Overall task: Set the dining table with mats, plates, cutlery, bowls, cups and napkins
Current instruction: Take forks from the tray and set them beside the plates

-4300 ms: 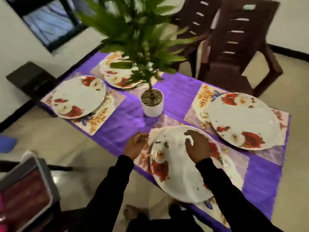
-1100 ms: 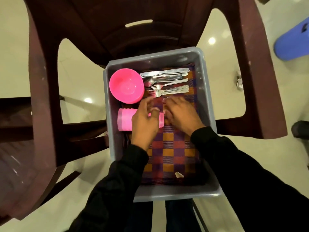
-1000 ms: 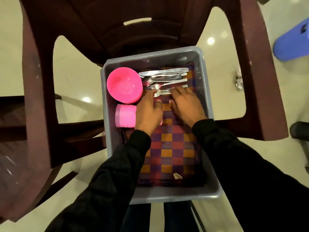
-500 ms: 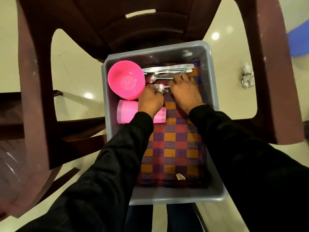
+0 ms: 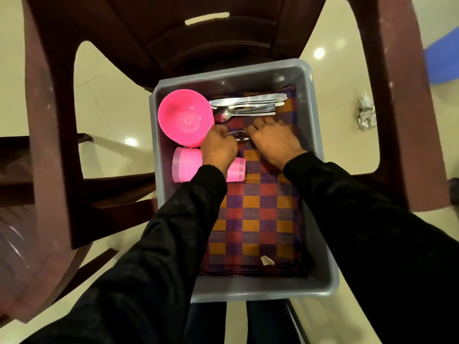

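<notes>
Dark brown plastic chair (image 5: 402,100), armrests left and right, slotted backrest far. Glossy cream tiled floor (image 5: 104,95) with round ceiling-light reflections. Crumpled white paper (image 5: 367,114) on floor, right. Blue object (image 5: 444,60), far right edge.

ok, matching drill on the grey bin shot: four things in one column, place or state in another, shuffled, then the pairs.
Things
1. pink bowl
2. pink cup
3. checked cloth
4. crumpled paper

Places or states
A. on the floor, outside the bin
B. lying on its side, partly under the left hand
C. far left corner of the bin
D. spread over the bin's bottom, under the loose cutlery

Pairs: 1-C, 2-B, 3-D, 4-A
</notes>
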